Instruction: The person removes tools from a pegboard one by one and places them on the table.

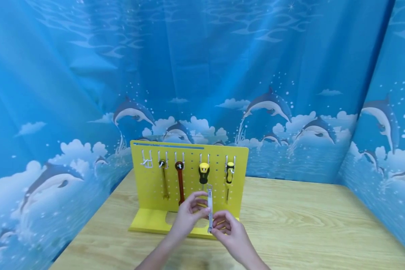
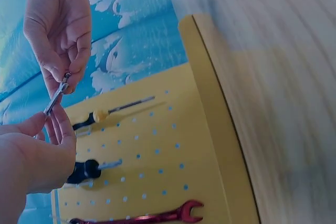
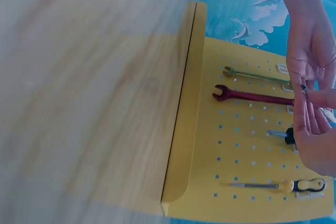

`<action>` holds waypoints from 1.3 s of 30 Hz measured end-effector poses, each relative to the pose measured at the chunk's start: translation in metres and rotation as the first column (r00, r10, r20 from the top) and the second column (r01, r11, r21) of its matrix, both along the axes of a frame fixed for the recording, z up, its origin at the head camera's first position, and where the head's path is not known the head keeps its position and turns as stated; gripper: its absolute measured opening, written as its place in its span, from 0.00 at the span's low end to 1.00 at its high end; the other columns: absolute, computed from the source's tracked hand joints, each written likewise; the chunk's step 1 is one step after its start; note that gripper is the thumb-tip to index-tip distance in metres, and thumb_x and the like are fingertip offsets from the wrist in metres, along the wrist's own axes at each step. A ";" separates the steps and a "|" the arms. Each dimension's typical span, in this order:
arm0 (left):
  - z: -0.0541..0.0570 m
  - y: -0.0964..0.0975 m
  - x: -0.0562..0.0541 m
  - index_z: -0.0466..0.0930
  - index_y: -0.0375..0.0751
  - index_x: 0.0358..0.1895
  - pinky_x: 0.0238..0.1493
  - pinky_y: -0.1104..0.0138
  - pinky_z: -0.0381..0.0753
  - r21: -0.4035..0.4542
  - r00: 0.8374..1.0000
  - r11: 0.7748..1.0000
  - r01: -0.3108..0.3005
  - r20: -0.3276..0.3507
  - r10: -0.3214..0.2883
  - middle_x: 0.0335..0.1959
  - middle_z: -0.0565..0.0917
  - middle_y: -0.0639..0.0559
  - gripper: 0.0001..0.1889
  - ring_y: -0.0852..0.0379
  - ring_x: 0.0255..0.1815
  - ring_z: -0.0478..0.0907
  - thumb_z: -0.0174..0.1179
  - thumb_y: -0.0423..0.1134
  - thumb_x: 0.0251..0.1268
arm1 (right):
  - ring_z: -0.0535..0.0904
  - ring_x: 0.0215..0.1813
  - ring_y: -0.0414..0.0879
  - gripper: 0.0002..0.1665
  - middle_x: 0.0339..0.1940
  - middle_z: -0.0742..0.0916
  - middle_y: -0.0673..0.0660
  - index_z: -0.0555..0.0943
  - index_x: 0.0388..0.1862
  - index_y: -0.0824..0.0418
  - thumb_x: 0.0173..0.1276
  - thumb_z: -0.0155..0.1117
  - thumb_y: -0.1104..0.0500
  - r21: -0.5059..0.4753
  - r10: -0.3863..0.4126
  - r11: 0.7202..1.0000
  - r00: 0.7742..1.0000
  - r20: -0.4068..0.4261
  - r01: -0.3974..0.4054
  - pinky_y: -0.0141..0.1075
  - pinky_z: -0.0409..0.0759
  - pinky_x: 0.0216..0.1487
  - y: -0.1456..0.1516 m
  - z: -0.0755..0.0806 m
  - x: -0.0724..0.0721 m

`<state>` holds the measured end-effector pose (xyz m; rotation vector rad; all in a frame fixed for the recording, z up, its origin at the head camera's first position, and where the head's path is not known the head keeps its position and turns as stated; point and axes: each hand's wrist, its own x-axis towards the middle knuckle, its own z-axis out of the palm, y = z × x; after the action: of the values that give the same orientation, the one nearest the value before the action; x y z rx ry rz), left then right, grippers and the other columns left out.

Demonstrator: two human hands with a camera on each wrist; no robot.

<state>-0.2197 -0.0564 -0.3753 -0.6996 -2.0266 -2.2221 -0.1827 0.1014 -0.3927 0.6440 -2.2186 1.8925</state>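
A slim silver wrench (image 1: 210, 204) stands nearly upright in front of the yellow pegboard (image 1: 189, 150), its narrow edge toward the head camera. My left hand (image 1: 189, 213) pinches its middle between thumb and fingers. Lower down, my right hand (image 1: 232, 234) grips the bottom end with thumb and fingertips. In the left wrist view the wrench (image 2: 55, 97) slants between both hands; in the right wrist view fingers hide most of it. Behind the hands, a black-and-yellow screwdriver (image 1: 204, 172) hangs on the board, its lower part covered.
A gold-green wrench (image 1: 164, 180), a red wrench (image 1: 180, 182) and another yellow-and-black screwdriver (image 1: 230, 172) hang from hooks. White hooks (image 1: 147, 161) at the board's left bear no tool. The board stands on a wooden table (image 1: 290, 217), before a blue dolphin curtain (image 1: 195, 75).
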 end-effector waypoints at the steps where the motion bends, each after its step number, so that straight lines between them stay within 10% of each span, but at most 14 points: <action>1: -0.001 0.003 0.000 0.69 0.30 0.53 0.38 0.63 0.81 0.006 1.000 1.000 0.007 -0.002 -0.007 0.38 0.77 0.41 0.20 0.55 0.34 0.76 0.59 0.25 0.55 | 0.77 0.36 0.42 0.17 0.35 0.80 0.61 0.71 0.44 0.72 0.56 0.64 0.72 0.002 0.000 1.000 1.000 0.009 0.000 0.34 0.80 0.38 0.003 -0.001 0.001; 39: -0.024 0.097 0.000 0.73 0.33 0.51 0.35 0.63 0.81 0.164 0.980 0.986 0.032 0.189 -0.063 0.34 0.77 0.46 0.19 0.57 0.30 0.75 0.59 0.22 0.52 | 0.77 0.34 0.40 0.24 0.35 0.78 0.64 0.66 0.49 0.79 0.55 0.62 0.75 0.053 0.058 0.997 0.998 0.025 -0.059 0.32 0.79 0.38 0.093 -0.013 0.009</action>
<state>-0.2195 0.0408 -0.3997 -0.5409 -1.8977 -2.5365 -0.1740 0.1943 -0.4054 0.7058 -2.2965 1.8829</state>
